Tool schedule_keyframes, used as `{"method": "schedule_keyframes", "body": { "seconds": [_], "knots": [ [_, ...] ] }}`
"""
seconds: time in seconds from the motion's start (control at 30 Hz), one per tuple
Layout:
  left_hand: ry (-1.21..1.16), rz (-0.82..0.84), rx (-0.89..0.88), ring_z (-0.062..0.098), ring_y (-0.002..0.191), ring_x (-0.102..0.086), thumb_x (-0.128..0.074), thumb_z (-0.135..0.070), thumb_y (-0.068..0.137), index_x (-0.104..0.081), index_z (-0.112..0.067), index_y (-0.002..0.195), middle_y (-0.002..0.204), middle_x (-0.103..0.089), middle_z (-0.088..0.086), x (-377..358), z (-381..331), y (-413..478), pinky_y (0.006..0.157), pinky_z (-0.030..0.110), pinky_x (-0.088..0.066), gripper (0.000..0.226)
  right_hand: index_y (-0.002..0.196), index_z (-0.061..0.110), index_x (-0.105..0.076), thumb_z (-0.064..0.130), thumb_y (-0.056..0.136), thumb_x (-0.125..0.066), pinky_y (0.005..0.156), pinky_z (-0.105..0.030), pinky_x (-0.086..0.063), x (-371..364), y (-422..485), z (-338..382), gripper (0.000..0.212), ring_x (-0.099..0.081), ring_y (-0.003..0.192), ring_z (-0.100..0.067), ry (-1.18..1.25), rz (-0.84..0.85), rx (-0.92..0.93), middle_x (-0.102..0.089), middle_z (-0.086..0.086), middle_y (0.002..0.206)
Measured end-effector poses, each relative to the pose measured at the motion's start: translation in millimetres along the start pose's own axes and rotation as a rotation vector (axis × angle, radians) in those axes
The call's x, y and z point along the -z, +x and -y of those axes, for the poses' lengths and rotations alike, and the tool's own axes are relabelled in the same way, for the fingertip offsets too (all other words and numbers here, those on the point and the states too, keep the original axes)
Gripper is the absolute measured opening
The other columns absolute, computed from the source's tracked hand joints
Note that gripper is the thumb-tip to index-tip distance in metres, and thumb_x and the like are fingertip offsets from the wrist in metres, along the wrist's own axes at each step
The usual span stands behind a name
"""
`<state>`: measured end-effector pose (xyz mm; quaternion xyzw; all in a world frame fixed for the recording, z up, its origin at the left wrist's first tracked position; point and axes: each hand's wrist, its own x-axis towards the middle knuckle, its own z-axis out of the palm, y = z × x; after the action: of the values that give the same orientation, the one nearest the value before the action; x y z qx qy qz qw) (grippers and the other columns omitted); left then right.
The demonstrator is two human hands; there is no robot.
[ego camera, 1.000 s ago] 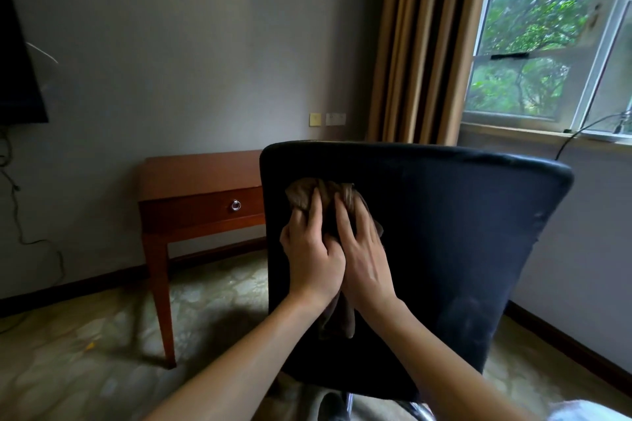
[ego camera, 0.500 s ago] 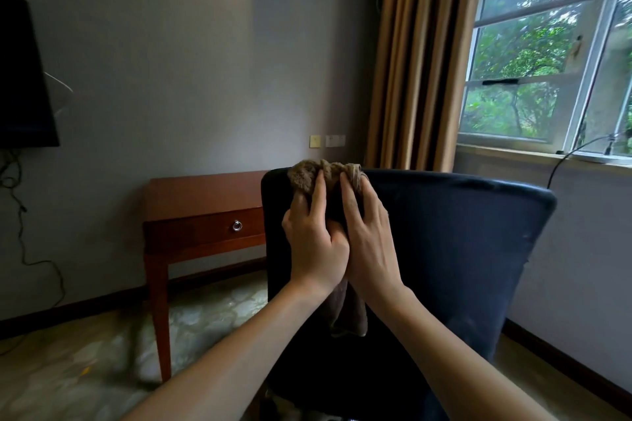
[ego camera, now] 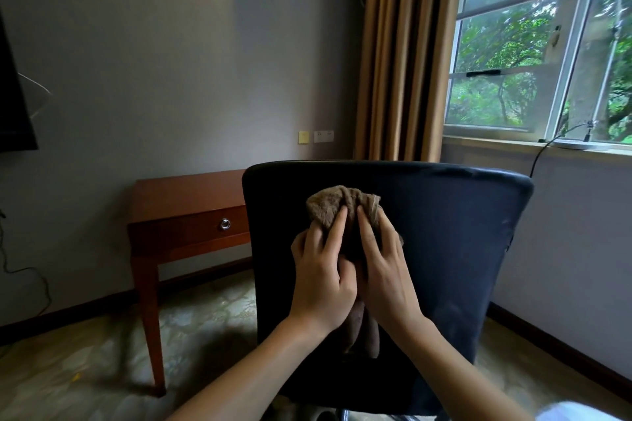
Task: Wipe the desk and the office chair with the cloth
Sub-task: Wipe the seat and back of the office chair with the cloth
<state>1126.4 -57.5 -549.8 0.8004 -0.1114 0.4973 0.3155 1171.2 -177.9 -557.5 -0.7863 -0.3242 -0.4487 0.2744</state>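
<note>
A dark blue office chair back fills the middle of the view, facing me. A bunched brown cloth is pressed flat against its upper left part. My left hand and my right hand lie side by side on the cloth, fingers pointing up, both holding it against the fabric. A tail of the cloth hangs down below my wrists. The reddish wooden desk, with one drawer and a ring pull, stands behind the chair on the left, against the grey wall.
Tan curtains hang beside a window at the right. A black screen is on the left wall, with cables trailing below it. A cable runs along the window sill. The floor is pale patterned tile.
Both hands slid the cloth up to the chair's top edge, then back down and slightly right; the cloth now sits below the top edge.
</note>
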Motion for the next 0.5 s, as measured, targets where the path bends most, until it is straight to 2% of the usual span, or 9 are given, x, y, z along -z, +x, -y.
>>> {"method": "schedule_keyframes", "body": {
  "seconds": [0.1, 0.27, 0.37, 0.5],
  "knots": [
    [-0.008, -0.029, -0.047, 0.015, 0.142, -0.027, -0.053, -0.006, 0.085, -0.040, -0.021, 0.153, 0.153, -0.041, 0.010, -6.2, -15.2, 12.1, 0.119, 0.046, -0.028, 0.071, 0.160, 0.020, -0.016, 0.020, 0.097, -0.067, 0.123, -0.036, -0.020, 9.1, 6.0, -7.7, 0.081, -0.020, 0.152, -0.028, 0.008, -0.065, -0.023, -0.017, -0.013, 0.165],
    [-0.019, -0.075, -0.109, 0.017, 0.144, -0.028, -0.051, -0.012, 0.087, -0.038, -0.019, 0.153, 0.153, -0.040, 0.011, -18.1, -38.6, 40.6, 0.121, 0.036, -0.019, 0.068, 0.156, 0.009, -0.028, 0.018, 0.096, -0.068, 0.118, -0.043, -0.028, 32.5, 31.8, -18.3, 0.073, -0.027, 0.149, -0.032, -0.079, -0.204, 0.022, -0.022, -0.016, 0.163],
    [0.016, -0.081, -0.100, 0.017, 0.145, -0.029, -0.046, -0.020, 0.087, -0.040, -0.019, 0.153, 0.154, -0.039, 0.009, -27.2, -39.1, 50.2, 0.121, 0.035, -0.017, 0.066, 0.157, 0.012, -0.026, 0.019, 0.093, -0.071, 0.117, -0.045, -0.030, 38.1, 43.0, -27.1, 0.078, -0.028, 0.149, -0.031, -0.142, -0.167, 0.014, -0.023, -0.016, 0.163],
    [0.085, -0.055, -0.085, 0.021, 0.139, -0.037, -0.044, -0.021, 0.086, -0.046, -0.021, 0.150, 0.148, -0.044, 0.011, -35.7, -26.5, 40.2, 0.114, 0.043, -0.026, 0.064, 0.157, 0.012, -0.028, 0.022, 0.095, -0.068, 0.119, -0.041, -0.027, 32.8, 33.4, -33.4, 0.074, -0.030, 0.146, -0.030, -0.167, -0.111, -0.027, -0.021, -0.014, 0.162]
  ]
}}
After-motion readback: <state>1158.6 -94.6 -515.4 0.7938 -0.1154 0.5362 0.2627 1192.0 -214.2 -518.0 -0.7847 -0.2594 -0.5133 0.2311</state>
